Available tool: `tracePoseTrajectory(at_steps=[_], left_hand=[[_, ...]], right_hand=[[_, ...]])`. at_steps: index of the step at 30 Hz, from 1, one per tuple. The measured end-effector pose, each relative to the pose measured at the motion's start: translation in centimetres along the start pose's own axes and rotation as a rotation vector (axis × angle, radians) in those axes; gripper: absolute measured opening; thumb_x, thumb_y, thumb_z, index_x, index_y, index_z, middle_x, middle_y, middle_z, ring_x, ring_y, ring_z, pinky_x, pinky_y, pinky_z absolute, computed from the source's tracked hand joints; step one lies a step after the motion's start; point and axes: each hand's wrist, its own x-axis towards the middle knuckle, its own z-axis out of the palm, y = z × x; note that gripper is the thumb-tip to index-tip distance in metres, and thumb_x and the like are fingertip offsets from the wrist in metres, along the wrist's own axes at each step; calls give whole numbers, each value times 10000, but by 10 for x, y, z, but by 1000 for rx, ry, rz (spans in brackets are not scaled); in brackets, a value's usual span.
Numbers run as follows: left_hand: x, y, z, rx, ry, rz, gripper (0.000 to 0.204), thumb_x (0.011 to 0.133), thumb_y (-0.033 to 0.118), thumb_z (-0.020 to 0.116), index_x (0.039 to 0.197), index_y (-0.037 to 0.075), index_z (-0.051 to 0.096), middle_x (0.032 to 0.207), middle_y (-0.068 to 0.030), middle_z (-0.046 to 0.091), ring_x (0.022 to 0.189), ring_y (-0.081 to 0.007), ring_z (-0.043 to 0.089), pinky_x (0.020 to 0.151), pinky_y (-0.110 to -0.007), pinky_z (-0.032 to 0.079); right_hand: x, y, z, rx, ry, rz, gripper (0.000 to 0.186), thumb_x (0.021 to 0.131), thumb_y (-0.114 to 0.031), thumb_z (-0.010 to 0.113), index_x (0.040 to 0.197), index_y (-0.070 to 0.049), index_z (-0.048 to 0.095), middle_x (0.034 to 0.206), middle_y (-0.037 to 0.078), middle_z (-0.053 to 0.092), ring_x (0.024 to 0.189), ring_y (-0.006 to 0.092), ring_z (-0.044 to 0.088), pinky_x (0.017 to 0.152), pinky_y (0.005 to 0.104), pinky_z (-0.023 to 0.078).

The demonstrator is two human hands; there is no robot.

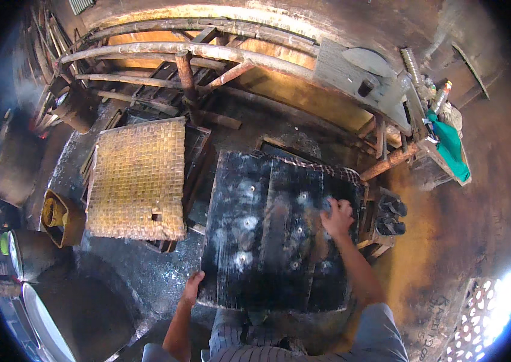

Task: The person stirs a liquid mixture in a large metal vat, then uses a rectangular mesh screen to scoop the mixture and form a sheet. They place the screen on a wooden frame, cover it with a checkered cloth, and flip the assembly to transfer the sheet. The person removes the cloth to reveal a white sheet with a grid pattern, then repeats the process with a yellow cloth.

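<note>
Across the near middle of the scene, right in front of the person, lies a broad, black, roughly square board (276, 241) with straight seams running from its near edge to its far edge, like joined planks. Its dark surface looks worn, with cloudy whitish smudges, several small pale round spots, and a dull brownish streak toward the right. A dark checked strip of cloth (335, 171) runs along its far right edge. The left hand (192, 287) is at the board's near left edge; its fingers are partly hidden, so I cannot tell how firmly they grip. The right hand (338, 217) is over the far right part, fingers bent toward the surface; whether they pinch anything is unclear. Left of the board is a yellowish-tan woven mat (138, 181); right of it sits a pair of dark sandals (390, 227).
</note>
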Motion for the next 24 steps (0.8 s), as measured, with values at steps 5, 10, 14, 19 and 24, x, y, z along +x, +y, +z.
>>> tracePoseTrajectory(at_steps=[5,10,14,19,24], left_hand=[[-8,28,25,299,83,50,719,814,445,747,1272,-65,531,1196,-153,626,1095,-208,576,941,-334,446],[6,46,42,383,68,133,697,766,445,788,1187,-76,595,1102,-187,671,1019,-246,636,916,-367,477],[12,54,46,475,135,97,772,721,511,799,1194,-66,598,1106,-209,670,1031,-274,649,910,-380,488],[30,34,27,592,207,29,1047,592,694,790,1200,-127,565,1135,-238,654,1047,-312,647,930,-389,479],[13,62,49,681,278,-124,1073,566,739,767,1181,-123,590,1086,-226,671,979,-314,669,881,-405,507]], right_hand=[[134,-42,31,-73,-121,299,638,869,-498,608,1442,-325,387,1498,169,309,1429,382,194,989,764,254],[160,107,47,169,-12,241,770,885,-509,608,1511,-191,294,1558,180,254,1423,361,262,1135,512,257],[31,155,49,582,-281,471,830,916,-647,471,1446,-15,381,1450,193,443,1322,347,428,1101,396,309],[-110,199,45,1600,-700,903,832,905,-665,459,1505,-110,304,1531,92,350,1385,287,352,1132,400,252],[-122,182,32,1261,-711,1062,828,896,-657,475,1533,-171,266,1562,70,311,1426,256,286,1162,434,178]])
